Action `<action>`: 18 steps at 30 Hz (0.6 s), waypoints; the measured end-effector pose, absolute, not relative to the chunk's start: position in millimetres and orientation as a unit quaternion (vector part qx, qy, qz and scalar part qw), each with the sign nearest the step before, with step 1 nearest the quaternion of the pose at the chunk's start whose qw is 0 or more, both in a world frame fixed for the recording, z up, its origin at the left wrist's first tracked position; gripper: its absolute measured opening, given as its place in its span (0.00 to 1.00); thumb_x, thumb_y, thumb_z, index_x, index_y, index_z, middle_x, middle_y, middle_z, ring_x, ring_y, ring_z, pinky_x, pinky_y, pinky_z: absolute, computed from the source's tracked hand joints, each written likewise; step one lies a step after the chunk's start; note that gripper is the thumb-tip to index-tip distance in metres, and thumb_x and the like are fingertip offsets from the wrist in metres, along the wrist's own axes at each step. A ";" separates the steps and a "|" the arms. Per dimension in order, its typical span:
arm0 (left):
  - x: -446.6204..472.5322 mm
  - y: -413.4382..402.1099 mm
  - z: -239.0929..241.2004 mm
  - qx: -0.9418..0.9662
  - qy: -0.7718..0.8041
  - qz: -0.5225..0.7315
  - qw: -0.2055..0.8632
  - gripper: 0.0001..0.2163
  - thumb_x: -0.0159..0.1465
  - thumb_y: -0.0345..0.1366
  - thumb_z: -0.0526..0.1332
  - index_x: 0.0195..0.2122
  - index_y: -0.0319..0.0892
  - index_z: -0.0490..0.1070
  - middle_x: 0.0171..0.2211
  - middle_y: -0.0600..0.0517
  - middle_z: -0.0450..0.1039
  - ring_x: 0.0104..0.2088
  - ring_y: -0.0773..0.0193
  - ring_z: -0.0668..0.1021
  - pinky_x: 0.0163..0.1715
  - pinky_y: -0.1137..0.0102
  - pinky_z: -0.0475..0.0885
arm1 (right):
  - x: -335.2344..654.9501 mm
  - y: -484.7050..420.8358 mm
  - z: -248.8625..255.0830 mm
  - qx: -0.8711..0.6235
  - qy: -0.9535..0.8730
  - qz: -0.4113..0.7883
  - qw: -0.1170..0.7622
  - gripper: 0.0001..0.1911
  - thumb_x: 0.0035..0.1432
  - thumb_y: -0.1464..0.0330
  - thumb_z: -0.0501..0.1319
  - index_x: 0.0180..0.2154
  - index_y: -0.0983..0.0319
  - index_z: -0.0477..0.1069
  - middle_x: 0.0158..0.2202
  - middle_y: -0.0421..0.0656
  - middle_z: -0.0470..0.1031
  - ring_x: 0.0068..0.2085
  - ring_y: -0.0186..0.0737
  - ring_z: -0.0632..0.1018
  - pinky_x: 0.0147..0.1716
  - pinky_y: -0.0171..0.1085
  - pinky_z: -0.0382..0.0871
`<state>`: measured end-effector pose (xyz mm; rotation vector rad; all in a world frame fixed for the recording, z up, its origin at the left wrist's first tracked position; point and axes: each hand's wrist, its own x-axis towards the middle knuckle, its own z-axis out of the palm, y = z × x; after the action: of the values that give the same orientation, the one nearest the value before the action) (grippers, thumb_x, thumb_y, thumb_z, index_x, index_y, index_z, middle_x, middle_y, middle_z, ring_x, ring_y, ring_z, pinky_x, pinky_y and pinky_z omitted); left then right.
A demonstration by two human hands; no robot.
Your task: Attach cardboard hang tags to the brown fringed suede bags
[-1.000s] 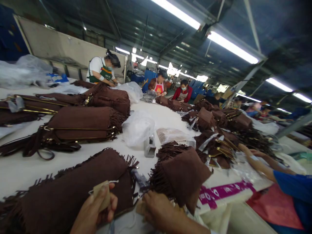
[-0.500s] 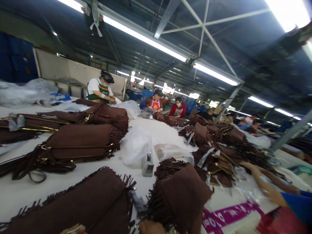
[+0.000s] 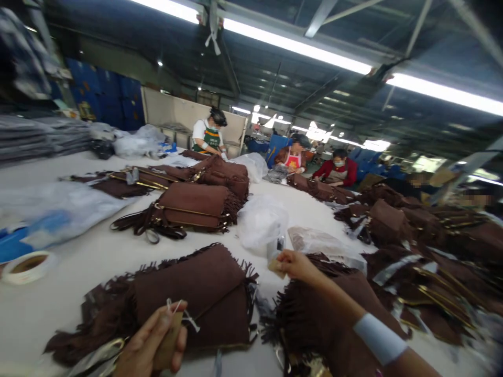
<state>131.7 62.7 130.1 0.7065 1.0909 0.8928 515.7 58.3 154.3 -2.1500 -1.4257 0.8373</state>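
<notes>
Tan paper tag (image 3: 171,335) with white string is sitting pinched in the left hand (image 3: 151,348) at the near edge, over a brown fringed bag (image 3: 204,293). The right hand (image 3: 294,264), well apart, is gripping a small tan piece (image 3: 275,267) farther out, near a plastic bag (image 3: 261,222).

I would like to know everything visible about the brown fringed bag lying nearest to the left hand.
The bag is dark brown, soft like suede, and lies flat on the white table. Fringe runs along its left and right edges; a thin seam crosses its face. The left hand, pinching a tan tag, hovers at its near edge; contact cannot be told.
</notes>
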 end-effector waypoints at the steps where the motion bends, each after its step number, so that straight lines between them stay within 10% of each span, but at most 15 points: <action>1: 131.3 61.0 134.6 0.322 0.480 0.406 0.708 0.30 0.52 0.55 0.67 0.49 0.39 0.71 0.19 0.53 0.72 0.15 0.67 0.69 0.15 0.75 0.63 | 527.6 63.0 163.4 -0.786 -0.512 0.275 0.211 0.10 0.53 0.69 0.59 0.38 0.64 0.72 0.25 0.40 0.73 0.23 0.35 0.71 0.24 0.32 0.61; 9: 120.6 54.5 144.7 0.345 0.440 0.395 0.729 0.28 0.64 0.57 0.53 0.52 0.35 0.67 0.21 0.51 0.72 0.16 0.68 0.69 0.19 0.75 0.64 | 539.7 66.0 200.2 -0.817 -0.532 0.124 0.186 0.07 0.55 0.67 0.62 0.34 0.64 0.72 0.33 0.55 0.75 0.33 0.46 0.75 0.29 0.39 0.57; 14: 122.2 49.2 141.1 0.395 0.448 0.360 0.717 0.26 0.63 0.56 0.55 0.52 0.38 0.65 0.20 0.53 0.72 0.15 0.69 0.70 0.17 0.77 0.61 | 375.1 33.5 153.0 -0.550 -0.467 0.650 0.240 0.37 0.59 0.40 0.48 0.36 0.66 0.76 0.34 0.54 0.78 0.31 0.44 0.79 0.29 0.37 0.66; 18: 115.6 32.9 129.3 0.453 0.420 0.313 0.722 0.26 0.63 0.57 0.55 0.49 0.39 0.65 0.20 0.54 0.71 0.14 0.68 0.70 0.16 0.76 0.61 | 286.1 27.7 131.1 -0.394 -0.315 0.811 0.297 0.41 0.56 0.36 0.48 0.39 0.67 0.75 0.33 0.50 0.77 0.31 0.39 0.78 0.36 0.37 0.69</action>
<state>115.6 32.9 129.3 1.0002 0.9277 0.6916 286.1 27.7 131.1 -1.0485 -0.8360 2.1542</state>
